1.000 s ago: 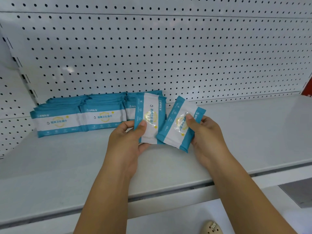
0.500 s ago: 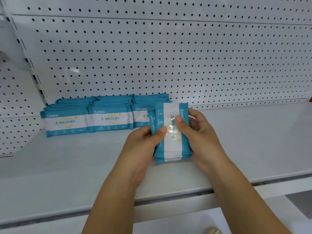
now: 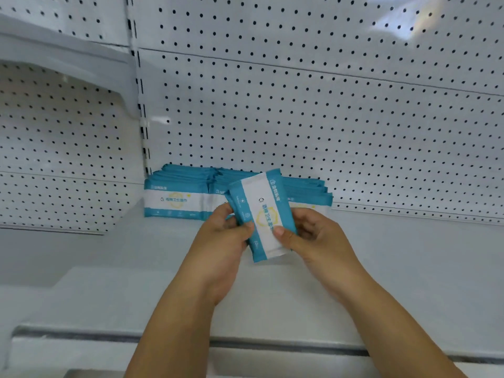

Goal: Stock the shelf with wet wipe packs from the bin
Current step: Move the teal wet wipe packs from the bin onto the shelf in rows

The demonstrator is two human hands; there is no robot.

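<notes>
left hand + right hand close together, both clamped on the same pack: thumbs on the front face, fingers curled behind. pack is in the air above the shelf, standing on end and leaning left, its top overlapping the row of packs in view. can't tell if a second pack is stacked behind it

row of packs sits at the back left of the shelf, against the pegboard back panel, lying flat with labels forward. rest of the shelf to the right is open. bin not in view

handling, my read: light, soft film pouch, flexes under the fingers, glossy so a bit slippery. not fragile, but a hard squeeze will buckle it. best hold is on the long side edges near the middle, thumb in front and fingers behind, as now. pinching by an end seal would let it flop

next, probably: turn it level and drop it next to the row
</notes>
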